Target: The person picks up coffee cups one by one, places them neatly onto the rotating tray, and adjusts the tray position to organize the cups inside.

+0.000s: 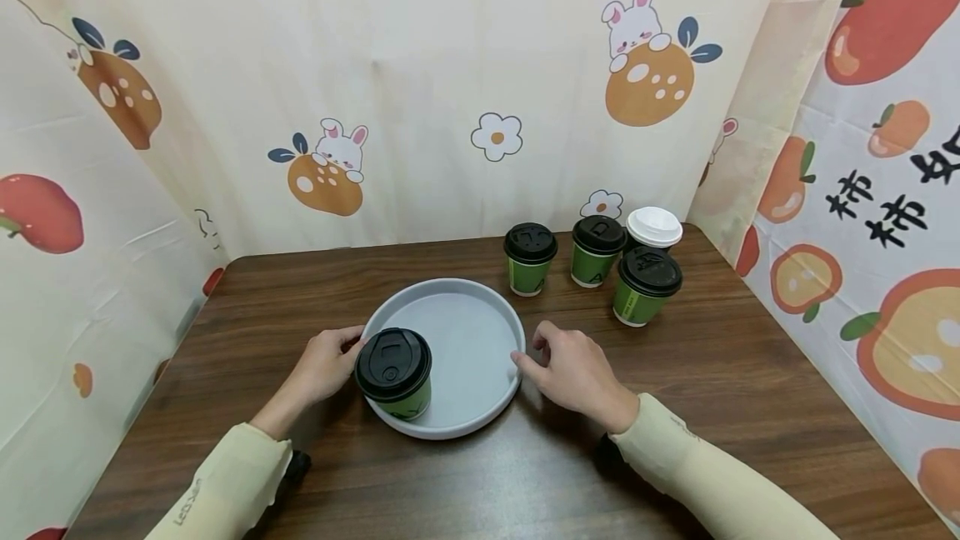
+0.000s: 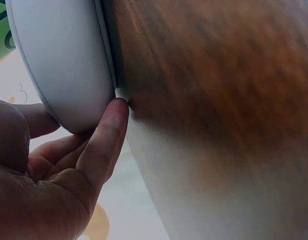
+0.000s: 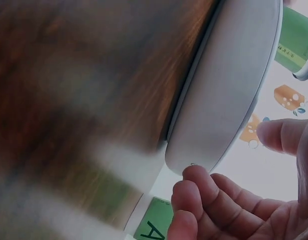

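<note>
Tray (image 1: 472, 340) sits on the tabletop (image 1: 262, 302), our left hand (image 1: 327, 363) pinching its rim; our right hand (image 1: 573, 372), loosely spread, is at the opposite side. We'd best keep it level: its cup (image 1: 393, 365) stands off-centre. We count one tray, four black-lidded cups, one white lid (image 1: 655, 226).

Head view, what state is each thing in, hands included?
Round grey tray: level
Black-lidded green paper cup on tray: upright, lid on
Three black-lidded green paper cups, back right: upright, lids on
White-lidded cup: lid on, body mostly hidden
Left hand: holding tray edge
Right hand: loosely curled at tray edge
</note>
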{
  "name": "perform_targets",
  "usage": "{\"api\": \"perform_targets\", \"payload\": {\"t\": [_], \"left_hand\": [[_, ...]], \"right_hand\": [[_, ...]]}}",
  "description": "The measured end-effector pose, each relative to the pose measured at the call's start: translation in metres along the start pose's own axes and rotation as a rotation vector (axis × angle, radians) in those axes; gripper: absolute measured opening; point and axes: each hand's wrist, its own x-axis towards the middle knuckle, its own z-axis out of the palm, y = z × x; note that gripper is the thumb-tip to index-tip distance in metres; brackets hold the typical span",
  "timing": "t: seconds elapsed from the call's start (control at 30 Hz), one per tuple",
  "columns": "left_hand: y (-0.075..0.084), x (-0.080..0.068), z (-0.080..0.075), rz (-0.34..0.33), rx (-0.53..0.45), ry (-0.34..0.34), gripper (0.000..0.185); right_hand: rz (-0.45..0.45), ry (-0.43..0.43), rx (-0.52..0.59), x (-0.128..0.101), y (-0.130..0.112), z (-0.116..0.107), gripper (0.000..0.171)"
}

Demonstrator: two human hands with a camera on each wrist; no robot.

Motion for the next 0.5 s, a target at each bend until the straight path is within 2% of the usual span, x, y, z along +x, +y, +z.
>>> {"api": "perform_targets", "payload": {"t": [0.23, 0.5], "left_hand": [[0.0, 0.0, 0.0, 0.012, 0.004, 0.011, 0.034], [-0.001, 0.0, 0.001, 0.0, 0.005, 0.005, 0.034]], "right_hand": [[0.03, 0.036, 0.06, 0.004, 0.006, -0.001, 0.034], [0.078, 0.066, 0.12, 0.011, 0.014, -0.001, 0.043]]}}
